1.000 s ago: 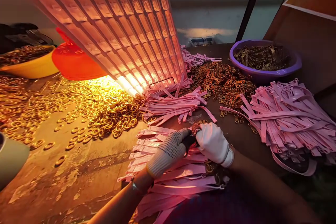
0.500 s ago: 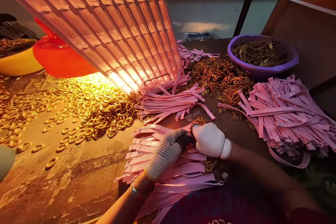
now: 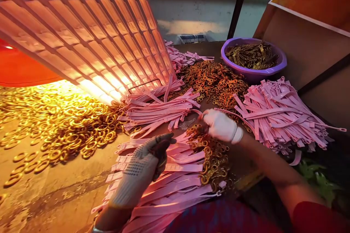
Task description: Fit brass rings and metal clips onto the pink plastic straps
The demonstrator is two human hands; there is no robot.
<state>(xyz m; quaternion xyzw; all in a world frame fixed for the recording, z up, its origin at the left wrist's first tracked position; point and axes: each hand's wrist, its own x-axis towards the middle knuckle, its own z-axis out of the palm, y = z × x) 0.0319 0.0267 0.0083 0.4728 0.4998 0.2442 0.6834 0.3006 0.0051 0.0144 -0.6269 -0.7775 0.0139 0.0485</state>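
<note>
My left hand (image 3: 147, 165), in a dotted white glove with dark fingertips showing, hovers over a spread of pink straps (image 3: 175, 178). Its fingers are loosely stretched and apart, and I see nothing held in them. My right hand (image 3: 220, 125), in a plain white glove, is farther forward, by a second bundle of pink straps (image 3: 164, 109). Motion blurs its bent fingers, so I cannot see whether they grip anything. Brass-coloured metal fittings (image 3: 214, 164) cluster at the right ends of the near straps, just below my right hand.
Loose gold rings (image 3: 68, 134) cover the left side under a glowing slatted pink panel (image 3: 109, 43). Behind my right hand lies a heap of brass fittings (image 3: 213, 80). A purple basin (image 3: 273, 71) of metal pieces and a large pink strap pile (image 3: 279, 116) stand right.
My hands have come apart: the left has drawn back toward me and opened, the right has moved forward. The view has shifted right, and more brass fittings are exposed.
</note>
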